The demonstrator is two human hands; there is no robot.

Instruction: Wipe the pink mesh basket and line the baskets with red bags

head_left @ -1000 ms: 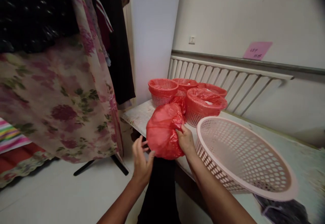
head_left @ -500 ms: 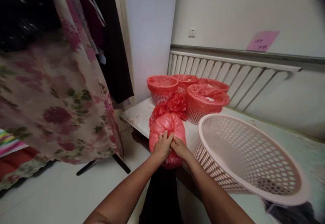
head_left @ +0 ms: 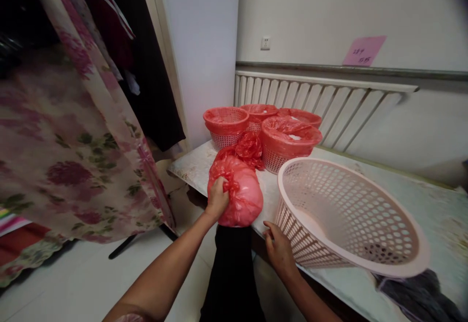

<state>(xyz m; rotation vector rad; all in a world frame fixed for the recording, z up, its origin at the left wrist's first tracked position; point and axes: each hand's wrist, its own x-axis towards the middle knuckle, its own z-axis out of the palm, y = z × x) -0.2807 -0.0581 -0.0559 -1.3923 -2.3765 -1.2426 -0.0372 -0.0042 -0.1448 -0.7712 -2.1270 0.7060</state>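
A full, rounded red plastic bag point(head_left: 244, 196) rests at the table's near edge, just above my dark-clothed leg. My left hand point(head_left: 218, 198) is closed around its gathered top, on the bag's left side. Off the bag, my right hand point(head_left: 278, 250) hangs by the table edge with fingers apart and slightly curled, holding nothing. It is close to the left side of a large pale pink basket point(head_left: 310, 236). Behind the full bag lies crumpled red plastic point(head_left: 249, 146).
Several small baskets lined with red bags, one of them at the front point(head_left: 283, 149), stand at the table's back. A radiator point(head_left: 307, 93) runs behind them. Dark cloth point(head_left: 420, 295) lies at the right. A floral curtain point(head_left: 84, 166) hangs at the left.
My right hand has let go of the bag and moved right and down. My left hand has shifted to the bag's left side, and the bag's gathered top has turned leftward. The view has shifted slightly.
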